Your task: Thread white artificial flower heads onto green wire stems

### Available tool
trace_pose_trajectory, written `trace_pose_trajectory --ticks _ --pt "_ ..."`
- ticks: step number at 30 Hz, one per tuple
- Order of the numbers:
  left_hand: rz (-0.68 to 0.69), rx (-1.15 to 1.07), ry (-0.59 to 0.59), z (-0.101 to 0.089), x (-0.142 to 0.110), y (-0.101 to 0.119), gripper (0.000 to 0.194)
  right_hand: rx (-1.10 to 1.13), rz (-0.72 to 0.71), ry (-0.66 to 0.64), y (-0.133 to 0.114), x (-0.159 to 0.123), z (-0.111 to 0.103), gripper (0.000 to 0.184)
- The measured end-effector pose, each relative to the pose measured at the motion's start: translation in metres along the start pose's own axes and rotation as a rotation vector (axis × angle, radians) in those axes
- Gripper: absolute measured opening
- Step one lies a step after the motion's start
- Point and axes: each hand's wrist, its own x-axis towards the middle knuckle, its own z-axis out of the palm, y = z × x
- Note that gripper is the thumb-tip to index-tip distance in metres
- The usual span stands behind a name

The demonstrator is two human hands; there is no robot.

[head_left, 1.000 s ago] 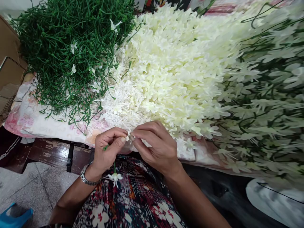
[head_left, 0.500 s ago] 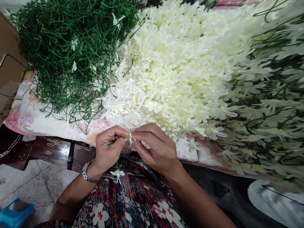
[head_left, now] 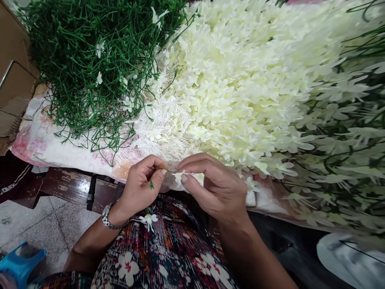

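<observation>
My left hand is closed, thumb and forefinger pinching the end of a thin white strand. A green plastic stem pokes out of the same hand, and an artificial white flower hangs beneath it over my lap. My right hand is closed just to the right, its thumb and fingers on a small white flower piece with thin white strands stretching between the hands. The fingers partly cover how stem and strands join.
Green plastic stems are heaped at the back left. Beside them lie white stamens and a wide pile of cream petals. Finished-looking flowers lie at right on the floral cloth. A cardboard box stands far left.
My right hand has moved right, away from the left, drawing the white piece and strands out between them. The left hand has shifted slightly, still pinching.
</observation>
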Motion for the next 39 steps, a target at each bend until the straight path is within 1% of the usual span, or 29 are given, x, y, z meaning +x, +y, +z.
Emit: trace_pose_trajectory --ticks 2,4,7,10,12,14,17,19,21,23,26,29,33,36,39 --pt "-0.009 0.065 -0.013 0.001 0.001 0.003 0.007 0.075 -0.020 -0.012 -0.010 0.002 -0.004 0.016" --pt "-0.021 0.095 -0.037 0.002 0.001 0.003 0.009 0.095 -0.102 -0.062 -0.020 0.003 -0.007 0.015" --pt "-0.009 0.105 -0.074 0.004 0.001 0.002 0.008 -0.043 -0.256 -0.120 -0.030 0.002 -0.004 0.016" --pt "0.039 0.105 -0.122 0.006 0.000 0.001 0.011 -0.161 -0.345 -0.093 -0.028 -0.001 0.002 0.021" --pt "0.070 0.098 -0.136 0.007 -0.002 0.002 0.011 -0.174 -0.338 -0.043 -0.023 -0.002 0.004 0.021" --pt "0.101 0.067 -0.123 0.008 -0.004 0.002 0.009 -0.162 -0.297 -0.004 -0.018 -0.002 0.003 0.021" --pt "0.152 -0.012 -0.075 0.009 -0.007 -0.001 0.003 -0.116 -0.224 0.043 -0.013 -0.003 0.001 0.022" --pt "0.186 -0.067 -0.037 0.010 -0.008 -0.004 0.006 -0.068 -0.187 0.067 -0.012 -0.004 0.001 0.022" --pt "0.179 -0.112 -0.014 0.009 -0.008 -0.007 0.008 -0.008 -0.149 0.083 -0.011 -0.004 0.001 0.022" --pt "0.134 -0.128 0.003 0.008 -0.009 -0.010 0.009 0.051 -0.117 0.121 -0.010 -0.004 0.000 0.023" --pt "0.096 -0.117 0.037 0.006 -0.010 -0.011 0.009 0.080 -0.108 0.172 -0.008 -0.004 -0.003 0.023" --pt "0.113 -0.117 0.046 0.004 -0.011 -0.011 0.009 0.037 -0.117 0.125 -0.008 -0.003 -0.007 0.022" --pt "0.166 -0.077 0.025 0.003 -0.012 -0.009 0.010 -0.011 -0.110 0.040 -0.011 -0.002 -0.010 0.021" --pt "0.247 -0.010 0.003 0.002 -0.013 -0.007 0.009 -0.045 -0.097 -0.024 -0.013 -0.002 -0.011 0.020" --pt "0.366 0.110 0.001 0.001 -0.012 -0.005 0.012 -0.092 -0.094 -0.055 -0.013 -0.003 -0.012 0.018"
